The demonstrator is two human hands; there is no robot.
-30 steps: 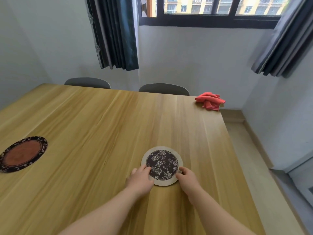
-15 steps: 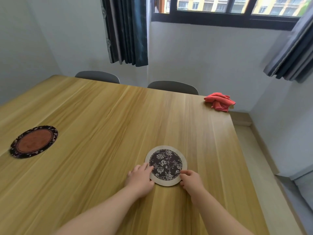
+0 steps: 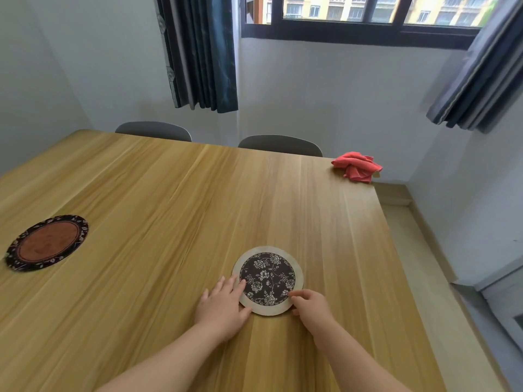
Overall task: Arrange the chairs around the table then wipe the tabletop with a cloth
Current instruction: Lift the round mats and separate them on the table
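A wooden table [image 3: 175, 210] fills the view. Two grey chairs [image 3: 154, 131] [image 3: 280, 145] are tucked in along its far edge, only their backs showing. A crumpled red cloth [image 3: 357, 166] lies at the far right corner. A round floral placemat [image 3: 268, 279] with a pale rim lies near me. My left hand [image 3: 223, 306] rests flat with fingers spread on the mat's left edge. My right hand [image 3: 311, 305] pinches the mat's near right rim with curled fingers.
A second round mat, red-brown with a dark patterned border [image 3: 46, 242], lies at the table's left. Dark curtains [image 3: 199, 52] hang beside a window on the far wall. The floor [image 3: 424, 264] runs along the table's right side.
The view has shifted, so everything sits a little further right in frame. My left hand's fingers have spread flatter over the mat's edge; the mat stays between both hands.
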